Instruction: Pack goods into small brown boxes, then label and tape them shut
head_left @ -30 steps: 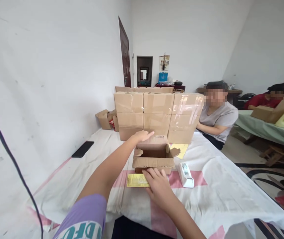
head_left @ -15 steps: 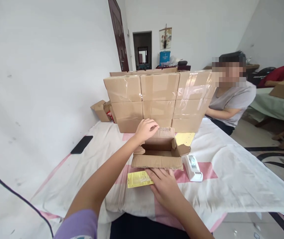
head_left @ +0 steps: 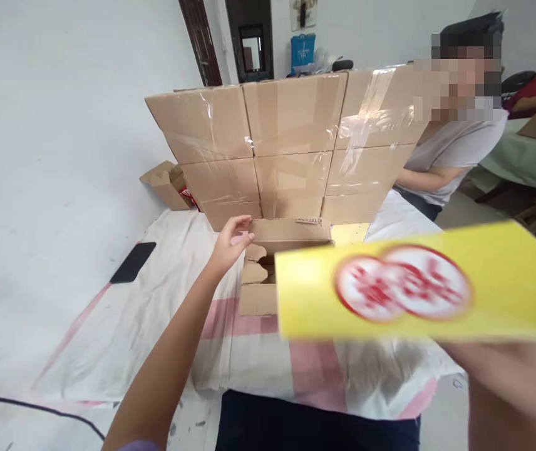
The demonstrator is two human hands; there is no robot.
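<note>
An open cardboard box [head_left: 258,300] stands on the cloth in front of me, its flaps folded out; much of its right half is hidden. My left hand [head_left: 233,241] is at its far left corner, thumb and fingers apart, close to the back flap. Close to the camera, my right hand [head_left: 512,376] holds up a yellow box [head_left: 409,285] with red-and-white round emblems, blurred by motion. The fingers of that hand are behind the yellow box.
A wall of taped cartons [head_left: 291,119] rises behind the open box. Left of it are a dark phone [head_left: 133,263] and a small opened carton [head_left: 164,185]. A yellow sheet [head_left: 350,233] lies at the cartons' foot. Another person [head_left: 458,150] sits at the right.
My right hand has lifted the yellow box from the table up toward the camera. My left hand has shifted left along the open box. The white device is now out of sight.
</note>
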